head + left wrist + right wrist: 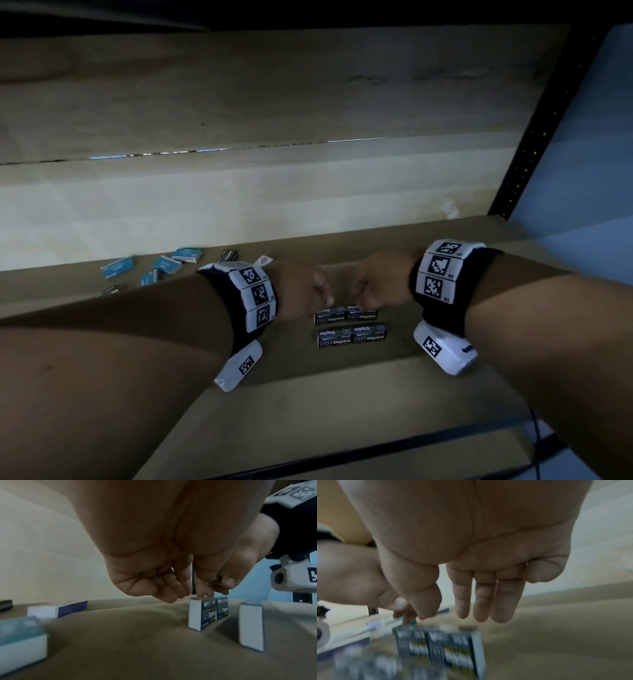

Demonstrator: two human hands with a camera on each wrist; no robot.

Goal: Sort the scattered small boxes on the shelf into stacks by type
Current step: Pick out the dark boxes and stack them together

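Just above — both hands (339, 286), staple boxes (346, 315).

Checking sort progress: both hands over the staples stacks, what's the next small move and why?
Probably send the left hand back for a blue box: the staples boxes already stand in two neat rows, while blue ones lie scattered at far left. The right hand appears open above the rows.

Black "Staples" boxes (346, 317): one row of two, standing on edge side by side, touching, near the middle of the shelf (342, 404). Second like row (352, 337) stood just in front, apart from the first. Blue boxes (166, 264): several, scattered flat at varied angles, left of the black rows toward the shelf's back. Two more dark boxes lay among them.
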